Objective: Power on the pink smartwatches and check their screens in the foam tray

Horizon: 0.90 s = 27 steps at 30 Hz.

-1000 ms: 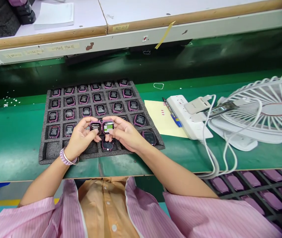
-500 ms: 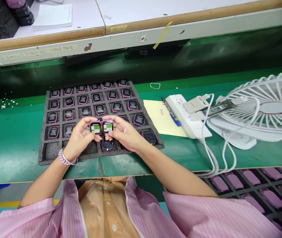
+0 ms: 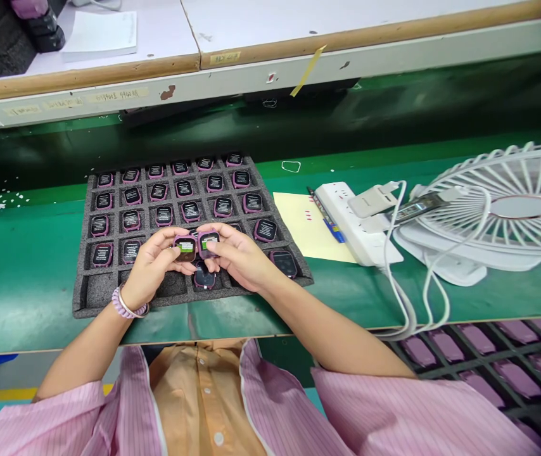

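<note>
My left hand (image 3: 152, 263) pinches a small pink watch body (image 3: 185, 247) with a lit screen. My right hand (image 3: 237, 256) grips a second pink watch body (image 3: 208, 243) right beside it, screens facing up. Both hover over the near rows of a dark grey foam tray (image 3: 85, 294) whose cells hold several more pink watch bodies (image 3: 190, 211). One watch body (image 3: 203, 278) lies in the cell just under my hands, and another (image 3: 284, 263) sits to the right of my right hand.
A yellow sheet (image 3: 306, 231) and a blue pen (image 3: 327, 218) lie right of the tray. Beyond them are a white power strip (image 3: 349, 218) with plugs and cables and a white fan (image 3: 503, 209). Another tray of pink parts (image 3: 479, 354) sits below the bench edge.
The two watch bodies have tilted a little in my fingers and their screens show a different picture. My hands stay in the same place over the tray.
</note>
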Motion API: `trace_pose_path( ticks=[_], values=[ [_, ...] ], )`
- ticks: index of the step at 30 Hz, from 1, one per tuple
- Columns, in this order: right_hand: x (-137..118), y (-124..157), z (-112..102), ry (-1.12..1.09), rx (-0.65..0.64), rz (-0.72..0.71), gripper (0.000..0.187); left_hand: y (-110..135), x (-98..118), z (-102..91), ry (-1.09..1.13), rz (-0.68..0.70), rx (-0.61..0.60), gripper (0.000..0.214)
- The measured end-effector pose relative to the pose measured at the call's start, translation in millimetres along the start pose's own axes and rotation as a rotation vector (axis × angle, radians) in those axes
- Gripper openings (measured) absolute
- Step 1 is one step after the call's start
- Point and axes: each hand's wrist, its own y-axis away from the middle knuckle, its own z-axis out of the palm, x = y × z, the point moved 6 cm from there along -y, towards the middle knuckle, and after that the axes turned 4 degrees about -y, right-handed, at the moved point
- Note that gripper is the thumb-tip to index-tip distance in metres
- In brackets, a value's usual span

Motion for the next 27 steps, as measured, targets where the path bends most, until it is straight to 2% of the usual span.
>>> trace_pose_path(
  ticks=[10,19,23,27],
  values=[
    [-0.1,-0.9,2.1,0.090,-0.004,-0.053,0.037,1.0,0.3,0.3,-0.040,0.003,-0.001,0.039],
    [0.1,-0.1,2.5,0.066,-0.038,-0.050,0.037,-0.2,0.4,-1.0,-0.012,0.023,-0.019,0.037],
    [1.0,-0.8,1.6,0.059,-0.049,-0.045,0.038,-2.5,-1.2,-2.8,-0.081,0.036,0.011,0.041],
    [-0.8,-2.4,1.8,0.056,-0.055,-0.050,0.042,-3.9,-0.6,-2.3,-0.087,0.049,-0.007,0.047]
  ],
)
